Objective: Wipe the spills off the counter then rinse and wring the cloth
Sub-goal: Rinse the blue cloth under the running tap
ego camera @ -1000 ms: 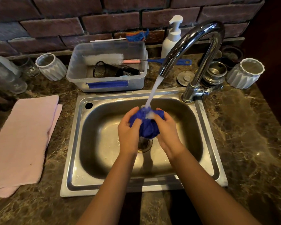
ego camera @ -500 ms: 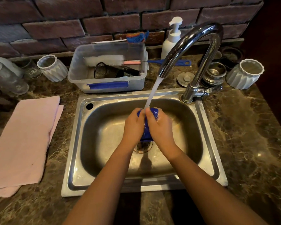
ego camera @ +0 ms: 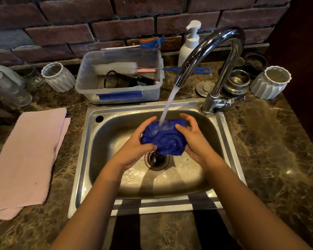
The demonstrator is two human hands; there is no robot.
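Note:
A wet blue cloth [ego camera: 163,138] is bunched between both my hands over the steel sink [ego camera: 101,159], just above the drain [ego camera: 156,159]. My left hand [ego camera: 135,147] grips its left side. My right hand [ego camera: 195,141] cups its right side with fingers partly spread. Water runs from the chrome faucet [ego camera: 222,56] onto the top of the cloth. The dark marble counter [ego camera: 271,150] surrounds the sink.
A folded pink towel [ego camera: 25,159] lies left of the sink. Behind the sink stand a clear plastic tub [ego camera: 119,94] with brushes, a soap pump bottle [ego camera: 189,46], two white ribbed cups [ego camera: 59,77] [ego camera: 270,83], a metal strainer [ego camera: 238,82] and glassware at far left.
My hands were pressed tight together on the cloth half a second ago; they have now moved apart, and the cloth has opened wider under the water stream.

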